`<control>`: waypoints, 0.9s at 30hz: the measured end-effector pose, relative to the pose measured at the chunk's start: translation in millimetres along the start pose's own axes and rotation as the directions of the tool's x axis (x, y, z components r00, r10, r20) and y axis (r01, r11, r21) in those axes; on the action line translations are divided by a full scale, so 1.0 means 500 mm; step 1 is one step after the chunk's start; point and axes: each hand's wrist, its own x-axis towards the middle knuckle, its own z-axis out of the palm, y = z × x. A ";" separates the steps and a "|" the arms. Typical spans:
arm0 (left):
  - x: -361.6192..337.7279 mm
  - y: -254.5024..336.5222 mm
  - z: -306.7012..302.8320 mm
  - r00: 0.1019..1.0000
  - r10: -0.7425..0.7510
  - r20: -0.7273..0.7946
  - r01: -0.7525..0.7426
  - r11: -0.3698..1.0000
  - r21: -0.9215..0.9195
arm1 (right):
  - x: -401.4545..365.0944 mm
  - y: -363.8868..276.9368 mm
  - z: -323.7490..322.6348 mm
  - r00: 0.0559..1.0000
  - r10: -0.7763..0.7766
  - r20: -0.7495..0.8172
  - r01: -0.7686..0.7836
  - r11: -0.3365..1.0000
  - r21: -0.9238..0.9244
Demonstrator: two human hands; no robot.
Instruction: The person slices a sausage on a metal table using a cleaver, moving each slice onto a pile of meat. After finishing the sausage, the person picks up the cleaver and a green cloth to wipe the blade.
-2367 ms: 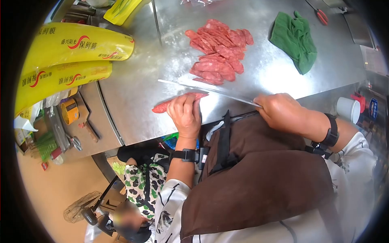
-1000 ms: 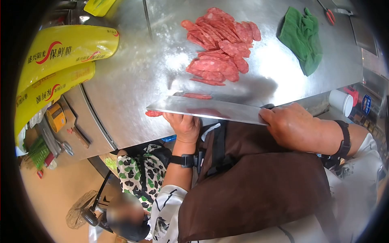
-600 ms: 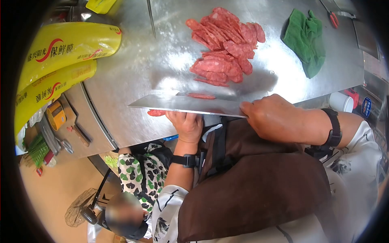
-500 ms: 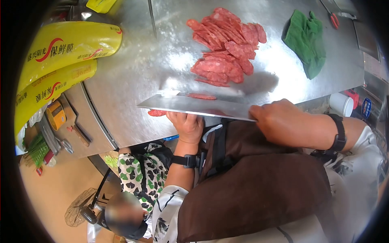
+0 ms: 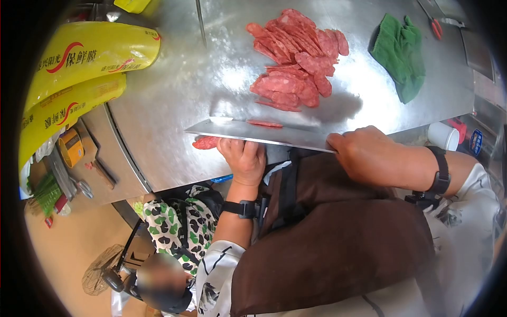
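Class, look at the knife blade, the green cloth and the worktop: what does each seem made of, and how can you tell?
Knife blade: smooth metal, probably steel; grey with a bright sheen.
Green cloth: matte fabric, fibre unclear; it lies in soft, rumpled folds.
Worktop: satin-finished metal, likely stainless steel; silvery grey with blurred glare.

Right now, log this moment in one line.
left hand: holding sausage | right hand: gripping knife | knife: beside left hand | loose slice: just beyond knife | pile: beyond loose slice | cloth: right of pile
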 end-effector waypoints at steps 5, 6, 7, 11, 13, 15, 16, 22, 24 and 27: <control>0.003 -0.007 0.005 0.999 0.023 -0.037 -0.023 1.000 -0.003 | 0.076 0.001 0.020 0.998 -0.067 -0.016 0.067 0.998 -0.011; 0.003 -0.006 0.002 0.999 0.016 -0.032 -0.016 1.000 0.002 | 0.084 -0.003 0.022 0.994 -0.101 -0.052 0.101 0.995 0.000; 0.006 -0.002 -0.001 1.000 0.007 -0.026 -0.007 1.000 0.004 | 0.090 -0.005 0.021 0.988 -0.132 -0.085 0.133 0.991 0.010; 0.010 0.001 -0.002 0.999 0.014 -0.036 -0.013 1.000 0.016 | 0.082 0.003 0.031 0.973 -0.176 -0.149 0.177 0.984 -0.002; 0.009 0.001 -0.003 0.999 0.005 -0.034 -0.004 1.000 0.010 | 0.053 0.021 0.041 0.990 -0.093 -0.106 0.091 0.996 -0.022; 0.005 0.002 -0.005 0.999 -0.010 -0.031 0.010 1.000 0.003 | 0.018 0.037 0.048 0.995 -0.030 -0.090 0.027 0.999 -0.039; 0.005 0.001 -0.006 0.999 -0.014 -0.031 0.014 1.000 -0.002 | 0.002 0.043 0.051 0.995 -0.007 -0.102 0.002 0.999 -0.045; 0.021 0.013 -0.016 1.000 -0.015 -0.016 0.015 0.999 -0.036 | 0.010 0.037 0.058 0.951 0.013 -0.308 0.008 0.998 0.066; 0.022 0.014 -0.020 1.000 -0.026 -0.015 0.025 0.999 -0.036 | 0.008 0.035 0.060 0.944 0.049 -0.327 -0.024 0.997 0.079; 0.017 0.014 -0.017 0.999 -0.038 -0.017 0.037 0.998 -0.049 | -0.027 0.028 0.042 0.959 0.065 -0.274 -0.056 0.998 0.039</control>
